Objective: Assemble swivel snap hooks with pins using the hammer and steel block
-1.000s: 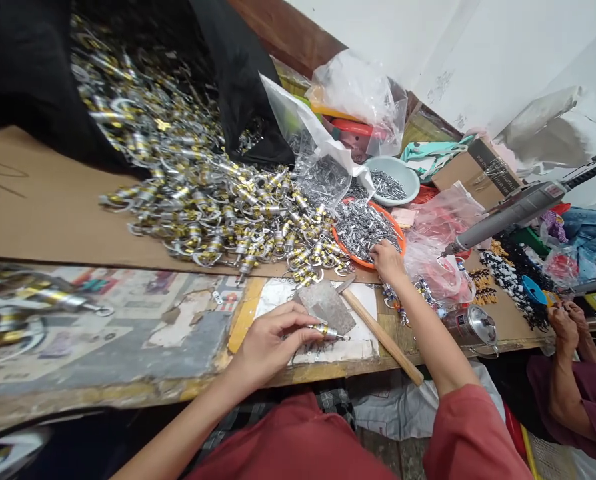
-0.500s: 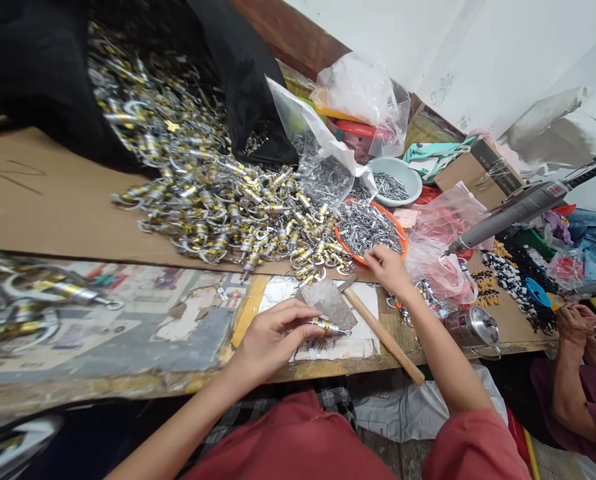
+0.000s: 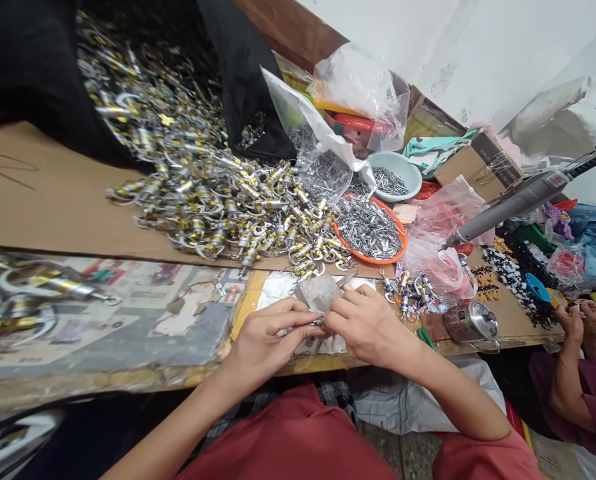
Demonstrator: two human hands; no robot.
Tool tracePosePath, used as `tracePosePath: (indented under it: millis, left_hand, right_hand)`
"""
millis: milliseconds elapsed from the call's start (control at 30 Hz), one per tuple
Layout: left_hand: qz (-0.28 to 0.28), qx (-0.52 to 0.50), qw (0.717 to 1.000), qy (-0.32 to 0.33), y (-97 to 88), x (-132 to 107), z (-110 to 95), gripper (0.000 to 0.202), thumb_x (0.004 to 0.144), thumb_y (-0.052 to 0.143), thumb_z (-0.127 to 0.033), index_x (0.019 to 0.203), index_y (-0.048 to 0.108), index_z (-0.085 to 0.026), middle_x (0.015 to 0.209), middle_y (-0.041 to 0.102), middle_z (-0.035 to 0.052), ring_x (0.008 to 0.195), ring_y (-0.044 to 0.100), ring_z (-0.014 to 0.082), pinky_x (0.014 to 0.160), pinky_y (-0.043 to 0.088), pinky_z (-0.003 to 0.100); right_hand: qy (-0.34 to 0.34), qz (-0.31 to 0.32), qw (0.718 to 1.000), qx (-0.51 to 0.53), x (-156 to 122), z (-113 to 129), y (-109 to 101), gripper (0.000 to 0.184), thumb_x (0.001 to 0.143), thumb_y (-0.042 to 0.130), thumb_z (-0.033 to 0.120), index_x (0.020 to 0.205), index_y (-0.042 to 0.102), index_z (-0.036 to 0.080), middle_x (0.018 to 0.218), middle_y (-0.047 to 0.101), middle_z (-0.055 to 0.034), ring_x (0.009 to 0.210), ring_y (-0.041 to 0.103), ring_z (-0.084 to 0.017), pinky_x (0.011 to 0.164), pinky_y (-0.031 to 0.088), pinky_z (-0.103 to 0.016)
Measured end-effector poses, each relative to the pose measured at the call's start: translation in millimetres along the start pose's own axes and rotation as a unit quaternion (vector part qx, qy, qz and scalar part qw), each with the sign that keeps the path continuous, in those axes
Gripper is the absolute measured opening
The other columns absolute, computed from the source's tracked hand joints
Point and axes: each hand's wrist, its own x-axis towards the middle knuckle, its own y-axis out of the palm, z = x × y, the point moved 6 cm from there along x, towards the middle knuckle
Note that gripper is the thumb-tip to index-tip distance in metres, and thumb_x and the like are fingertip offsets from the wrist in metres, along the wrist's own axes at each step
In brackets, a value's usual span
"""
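Seen from above, a person's 2 bare hands meet low at the middle of the view, over the near edge of a worn, paper-patched wooden counter (image 3: 68,375); clock directions run from there. Between the fingertips sits a small silver-coloured metal piece (image 3: 317,323), mostly hidden. The left hand (image 3: 273,333), at 9 o'clock, pinches it between thumb and fingers. The right hand (image 3: 371,325), at 3 o'clock, has its fingers curled in against the same spot; whether they grip anything is hidden. The piece looks stiff and light, probably smooth enough to turn or slip, so a firm thumb-and-finger hold around its body should suit it better than its tip. Just beyond the fingers, at 12 o'clock, a flat grey block (image 3: 319,293) crowds the space. Spreading from 10 to 12 o'clock is a heap of silver-and-gold metal pieces with curved parts (image 3: 213,207), spilling from a black fabric bag (image 3: 251,87). An orange-rimmed round bowl of small silver metal parts (image 3: 371,230) sits at 1 o'clock. At 2 o'clock a grey pen-shaped power tool (image 3: 508,212) slants over the counter, and near 3 o'clock stands a shiny lidded canister (image 3: 472,325).
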Motion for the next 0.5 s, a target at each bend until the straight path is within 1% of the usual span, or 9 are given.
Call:
tracePosePath:
  millis: [100, 167, 333, 367, 433, 500]
  left_hand:
    - [0.001, -0.007, 1.000, -0.025, 1.6, -1, 0, 0.011, 0.066, 0.064, -0.021, 0.067, 0.075, -0.022, 0.064, 0.067, 0.0028, 0.060, 0.061, 0.0158, 0.056, 0.049, 0.023]
    - [0.004, -0.003, 1.000, -0.030, 3.0, -2, -2, 0.011, 0.066, 0.064, -0.022, 0.066, 0.075, -0.021, 0.063, 0.068, 0.0024, 0.059, 0.061, 0.0150, 0.055, 0.049, 0.022]
    - [0.006, 0.000, 1.000, 0.014, 4.1, -3, -11, 0.014, 0.068, 0.060, -0.017, 0.067, 0.074, -0.019, 0.062, 0.067, 0.0024, 0.057, 0.061, 0.0130, 0.053, 0.048, 0.020]
    - [0.008, -0.004, 1.000, 0.017, 4.0, -3, -10, 0.015, 0.068, 0.059, -0.016, 0.067, 0.074, -0.019, 0.062, 0.066, 0.0025, 0.057, 0.061, 0.0130, 0.053, 0.048, 0.020]
    - [0.011, -0.017, 1.000, 0.002, 3.1, -3, -8, 0.015, 0.068, 0.060, -0.015, 0.067, 0.074, -0.019, 0.063, 0.067, 0.0026, 0.058, 0.061, 0.0132, 0.054, 0.048, 0.020]
    - [0.010, -0.041, 0.999, -0.034, 1.5, -3, -3, 0.012, 0.066, 0.064, -0.015, 0.065, 0.075, -0.020, 0.063, 0.067, 0.0022, 0.058, 0.061, 0.0133, 0.054, 0.048, 0.020]
  right_hand:
    - [0.003, -0.005, 1.000, -0.002, -3, 4, -1, 0.020, 0.087, 0.037, 0.014, 0.075, 0.052, 0.018, 0.072, 0.052, -0.0033, 0.068, 0.042, -0.018, 0.061, 0.029, -0.032]
    - [0.001, -0.002, 1.000, -0.014, -4, 7, -1, 0.019, 0.088, 0.037, 0.015, 0.076, 0.051, 0.019, 0.072, 0.052, -0.0035, 0.070, 0.043, -0.019, 0.062, 0.030, -0.033]
    - [-0.007, 0.007, 1.000, -0.029, -5, 9, -1, 0.017, 0.088, 0.038, 0.015, 0.077, 0.051, 0.018, 0.073, 0.053, -0.0032, 0.070, 0.045, -0.019, 0.065, 0.035, -0.035]
    - [-0.002, 0.004, 1.000, -0.023, -6, 8, -1, 0.017, 0.088, 0.038, 0.015, 0.076, 0.051, 0.018, 0.073, 0.053, -0.0031, 0.069, 0.046, -0.019, 0.067, 0.036, -0.035]
    - [0.017, -0.015, 1.000, 0.012, -10, 6, 0, 0.017, 0.087, 0.039, 0.014, 0.077, 0.052, 0.018, 0.072, 0.055, -0.0029, 0.069, 0.048, -0.018, 0.071, 0.039, -0.035]
    - [0.053, -0.065, 0.992, 0.091, -16, 3, 2, 0.014, 0.088, 0.040, 0.015, 0.083, 0.053, 0.018, 0.076, 0.058, -0.0033, 0.072, 0.052, -0.016, 0.074, 0.042, -0.032]
